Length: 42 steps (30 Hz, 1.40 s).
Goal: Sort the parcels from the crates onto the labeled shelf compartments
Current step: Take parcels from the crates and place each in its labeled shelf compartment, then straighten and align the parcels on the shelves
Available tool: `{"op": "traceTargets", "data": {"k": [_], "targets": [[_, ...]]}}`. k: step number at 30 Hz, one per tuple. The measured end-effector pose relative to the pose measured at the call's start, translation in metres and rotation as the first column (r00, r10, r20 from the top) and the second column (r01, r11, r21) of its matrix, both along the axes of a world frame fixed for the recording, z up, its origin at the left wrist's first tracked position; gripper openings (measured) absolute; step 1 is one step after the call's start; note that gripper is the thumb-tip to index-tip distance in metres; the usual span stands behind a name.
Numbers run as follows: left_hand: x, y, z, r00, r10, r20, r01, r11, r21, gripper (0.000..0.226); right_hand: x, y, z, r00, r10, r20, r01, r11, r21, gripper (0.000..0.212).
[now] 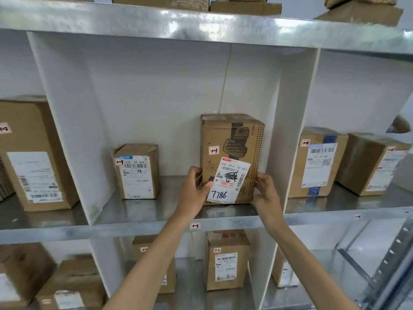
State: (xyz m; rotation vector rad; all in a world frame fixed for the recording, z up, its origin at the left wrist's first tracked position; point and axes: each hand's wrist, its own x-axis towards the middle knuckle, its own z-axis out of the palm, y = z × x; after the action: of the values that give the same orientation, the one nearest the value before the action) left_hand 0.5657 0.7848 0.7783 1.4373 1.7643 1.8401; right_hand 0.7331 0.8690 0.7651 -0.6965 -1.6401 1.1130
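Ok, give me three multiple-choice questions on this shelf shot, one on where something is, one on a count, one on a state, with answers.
1. Where is the tall box marked 7786?
A. on the top shelf
B. in the middle compartment
C. in a floor crate
2. How many parcels are in that compartment?
A. one
B. two
C. four
3. What are the left hand and right hand doing?
A. both hold the tall box
B. only one touches it
C. both hang free
Answers: B, the 1-3 tag sits on the shelf edge just below it. B, the tall box plus the small box to its left. A, each hand has a grip on one lower side.
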Motion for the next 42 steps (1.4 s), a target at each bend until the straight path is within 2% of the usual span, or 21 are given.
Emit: {"op": "traceTargets", "data": {"k": [7,16,23,25,27,29,31,36,39,42], "targets": [[0.005,0.0,-0.004,0.999,0.004,0.035,-0.004,1.0,0.017,0.032,0.001,-0.002,0.0,0.998,-0.034,0.046,0.031,0.997,0.075,0.051],[0.018,0.003,-0.004,0.998,0.027,0.064,-0.027,1.0,-0.007,0.033,0.014,0.001,-0.001,0.996,-0.016,0.091,0.007,0.995,0.096,0.054],[0.024,-0.002,-0.005,0.998,0.059,0.019,-0.058,0.996,-0.062,0.047,0.019,-0.014,-0.001,0.986,0.07,0.149,-0.095,0.982,0.166,0.073],[0.023,-0.005,-0.004,0.997,0.075,0.032,-0.071,0.992,-0.101,0.051,0.023,-0.022,-0.003,0.986,0.046,0.162,-0.086,0.965,0.248,0.07],[0.022,-0.009,0.0,0.991,0.118,0.063,-0.109,0.986,-0.126,0.056,0.026,-0.029,-0.004,0.982,-0.049,0.181,-0.027,0.918,0.395,0.067],[0.023,-0.015,0.005,0.984,0.164,0.067,-0.158,0.983,-0.091,0.055,0.028,-0.035,-0.001,0.978,-0.148,0.15,0.047,0.848,0.527,0.065],[0.025,-0.024,0.012,0.977,0.21,0.039,-0.209,0.978,-0.019,0.05,0.03,-0.043,0.009,0.978,-0.173,0.116,0.069,0.795,0.603,0.063],[0.033,-0.062,0.028,0.958,0.286,-0.04,-0.277,0.949,0.151,0.03,0.015,-0.064,0.024,0.992,-0.024,0.127,-0.07,0.721,0.69,0.055],[0.03,-0.094,0.033,0.936,0.339,-0.092,-0.317,0.928,0.198,0.023,-0.005,-0.081,0.029,0.982,0.064,0.176,-0.17,0.704,0.69,0.05],[0.023,-0.128,0.034,0.912,0.403,-0.081,-0.381,0.902,0.206,0.02,-0.024,-0.104,0.04,0.967,0.143,0.209,-0.247,0.707,0.663,0.046]]}}
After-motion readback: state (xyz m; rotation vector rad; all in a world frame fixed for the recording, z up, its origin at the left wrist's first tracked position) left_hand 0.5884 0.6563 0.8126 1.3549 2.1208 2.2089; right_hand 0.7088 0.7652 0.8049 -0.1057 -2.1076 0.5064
